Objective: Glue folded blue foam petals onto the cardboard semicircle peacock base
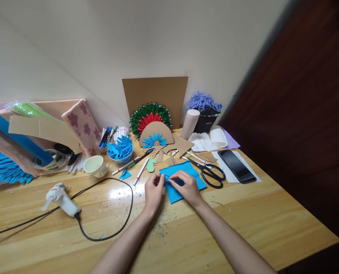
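Note:
A blue paper sheet (186,169) lies on the wooden table (243,224) in front of me. My left hand (153,190) pinches its left edge. My right hand (186,185) rests on the sheet, fingers pressing on a small folded blue piece between both hands. Black scissors (212,174) lie just right of the sheet. A bowl of folded blue paper pieces (120,149) stands behind to the left.
A white glue gun (61,199) with a looping black cord (123,224) lies at left. A paper cup (95,166), markers (140,171), a phone (236,165), a cardboard fan craft (155,131), a paper roll (190,123) and a bin with purple yarn (205,102) crowd the back.

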Available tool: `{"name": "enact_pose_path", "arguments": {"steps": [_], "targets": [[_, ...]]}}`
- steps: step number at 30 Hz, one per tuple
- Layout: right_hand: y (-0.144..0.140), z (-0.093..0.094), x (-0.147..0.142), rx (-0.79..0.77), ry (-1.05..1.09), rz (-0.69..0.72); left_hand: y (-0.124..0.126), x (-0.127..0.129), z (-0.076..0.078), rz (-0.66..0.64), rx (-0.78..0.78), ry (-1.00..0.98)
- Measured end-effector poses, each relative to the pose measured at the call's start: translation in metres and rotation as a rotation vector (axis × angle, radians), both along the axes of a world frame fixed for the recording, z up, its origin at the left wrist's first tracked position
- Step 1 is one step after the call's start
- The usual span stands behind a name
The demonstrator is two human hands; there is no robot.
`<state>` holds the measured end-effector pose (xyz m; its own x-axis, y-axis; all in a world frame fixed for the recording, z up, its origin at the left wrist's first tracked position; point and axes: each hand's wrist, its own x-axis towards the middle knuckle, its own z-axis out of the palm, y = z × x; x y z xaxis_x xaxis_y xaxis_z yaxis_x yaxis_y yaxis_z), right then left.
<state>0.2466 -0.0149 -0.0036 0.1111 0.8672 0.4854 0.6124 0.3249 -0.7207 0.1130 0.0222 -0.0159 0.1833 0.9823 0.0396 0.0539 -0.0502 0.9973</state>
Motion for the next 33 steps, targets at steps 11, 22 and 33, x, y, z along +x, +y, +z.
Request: {"name": "enact_pose_path", "arguments": {"steps": [11,22,33], "targets": [[-0.001,0.0001,0.0005,-0.013,0.01,-0.003,0.0005,-0.0001,-0.0019,0.0,-0.005,0.008],[-0.0006,0.0002,0.001,0.014,0.005,-0.001,0.0006,-0.0001,-0.0011,0.001,-0.008,0.009],[-0.0002,0.0013,0.0007,-0.016,0.021,0.0,0.0005,-0.0001,-0.0009,-0.008,-0.013,0.007]]}}
